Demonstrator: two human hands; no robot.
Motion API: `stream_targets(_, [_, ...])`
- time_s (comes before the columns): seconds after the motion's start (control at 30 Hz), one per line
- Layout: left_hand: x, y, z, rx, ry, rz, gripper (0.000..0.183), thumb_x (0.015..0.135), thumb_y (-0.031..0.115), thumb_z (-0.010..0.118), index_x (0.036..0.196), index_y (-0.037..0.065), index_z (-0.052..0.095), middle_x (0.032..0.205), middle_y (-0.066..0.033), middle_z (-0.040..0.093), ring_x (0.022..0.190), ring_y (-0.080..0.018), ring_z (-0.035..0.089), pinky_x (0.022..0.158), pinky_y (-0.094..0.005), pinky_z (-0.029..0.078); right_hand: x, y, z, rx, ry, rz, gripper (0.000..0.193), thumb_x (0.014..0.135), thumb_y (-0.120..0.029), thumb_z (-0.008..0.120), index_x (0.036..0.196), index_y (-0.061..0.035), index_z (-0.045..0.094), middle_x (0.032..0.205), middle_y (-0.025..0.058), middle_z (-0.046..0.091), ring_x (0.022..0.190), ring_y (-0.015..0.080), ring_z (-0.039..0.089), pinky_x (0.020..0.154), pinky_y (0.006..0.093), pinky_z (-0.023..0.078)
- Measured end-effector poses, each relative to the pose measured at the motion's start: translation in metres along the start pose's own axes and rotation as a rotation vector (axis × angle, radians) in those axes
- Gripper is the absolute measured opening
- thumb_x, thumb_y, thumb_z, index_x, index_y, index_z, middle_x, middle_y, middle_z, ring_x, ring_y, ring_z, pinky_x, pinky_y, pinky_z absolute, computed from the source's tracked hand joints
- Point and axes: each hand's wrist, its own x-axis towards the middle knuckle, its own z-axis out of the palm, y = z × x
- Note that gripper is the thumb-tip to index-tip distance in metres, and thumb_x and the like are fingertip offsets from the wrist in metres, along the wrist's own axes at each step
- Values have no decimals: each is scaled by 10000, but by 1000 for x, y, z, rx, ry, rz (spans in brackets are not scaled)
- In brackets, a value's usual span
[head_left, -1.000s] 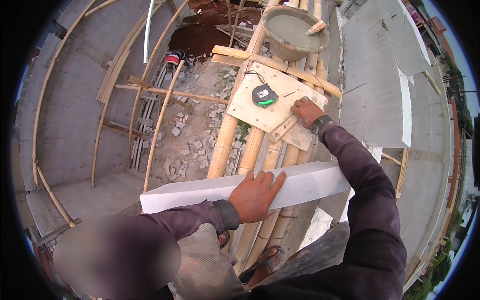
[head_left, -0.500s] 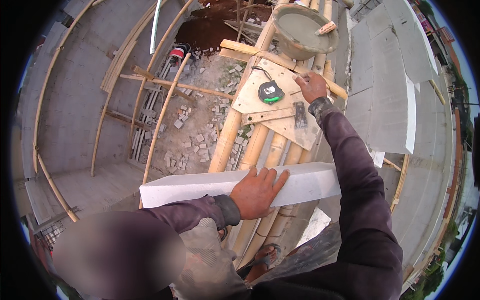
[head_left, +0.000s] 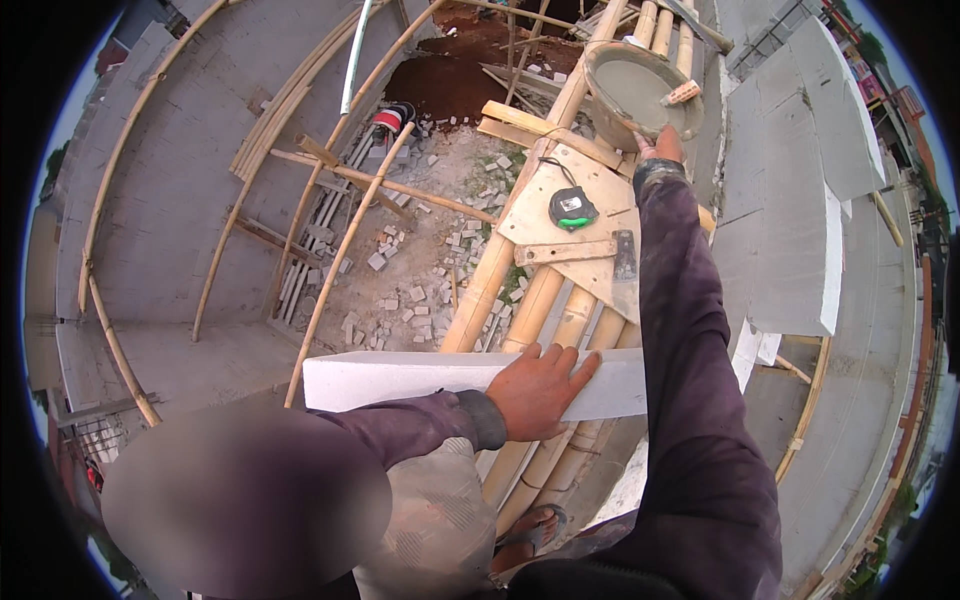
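A long pale aerated concrete block [head_left: 400, 385] lies crosswise close to my body, above the bamboo poles. My left hand [head_left: 540, 390] is curled over its upper edge, with the fingers on top. My right arm reaches far forward, and my right hand [head_left: 662, 148] is at the near rim of a round mortar tub [head_left: 612, 105], its fingertips partly hidden there. Grey wet mortar [head_left: 635, 88] fills the tub, and a light brown tool handle [head_left: 683, 93] sticks out of it. Nearer to me, a board [head_left: 535, 210] carries a black and green tape measure [head_left: 572, 208] and a hammer-like tool with a flat wooden handle [head_left: 565, 253].
Bamboo poles [head_left: 540, 310] form the platform under the board. Below on the left, broken block pieces [head_left: 400, 300] litter the ground among upright bamboo poles [head_left: 335, 260]. A grey block wall [head_left: 780, 190] runs along the right. My sandalled foot [head_left: 540, 525] stands low in view.
My right hand has moved from above the board forward to the tub's rim. The view has shifted slightly. My left hand stays on the block.
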Motion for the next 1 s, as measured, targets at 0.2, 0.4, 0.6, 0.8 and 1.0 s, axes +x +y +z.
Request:
stream_targets(0.2, [1, 1, 1, 18, -15, -2, 879, 714, 320, 793, 1415, -3, 373, 1084, -166, 538, 1002, -315, 558, 873, -422, 451, 61, 11, -43, -696, -156, -406, 419, 895, -90, 620, 1268, 11, 457, 1385, 144, 450, 1297, 313, 448, 1018, 571, 477])
stream_targets(0.4, [1, 0, 1, -26, 34, 15, 895, 677, 260, 784, 1415, -23, 363, 1089, -179, 540, 1022, -315, 557, 868, -434, 447, 48, -3, -45, -802, -121, -362, 502, 853, -51, 631, 1307, 3, 424, 1346, 161, 483, 1244, 338, 493, 986, 593, 493])
stream_targets(0.6, [2, -2, 2, -46, -15, 3, 896, 686, 250, 779, 1422, -26, 350, 1106, -186, 531, 1027, -323, 553, 881, -452, 446, 50, 1, -36, -476, -98, -230, 585, 812, -21, 634, 1343, -1, 391, 1315, 185, 505, 1204, 372, 525, 954, 629, 500])
stream_targets(0.8, [4, -3, 2, -60, -20, 19, 891, 702, 247, 771, 1430, -32, 340, 1091, -180, 521, 1018, -321, 543, 895, -466, 443, -1, -16, -1, -24, 42, -44, 601, 813, -69, 616, 1347, 29, 360, 1339, 224, 455, 1238, 405, 492, 968, 662, 474])
stream_targets(1.0, [5, -4, -3, -45, -46, 31, 883, 711, 253, 764, 1429, -38, 341, 1068, -169, 526, 1002, -315, 542, 857, -446, 444, -33, -64, -1, -460, 205, 85, 580, 843, -254, 621, 1295, 47, 416, 1268, 224, 498, 1202, 382, 520, 888, 602, 511])
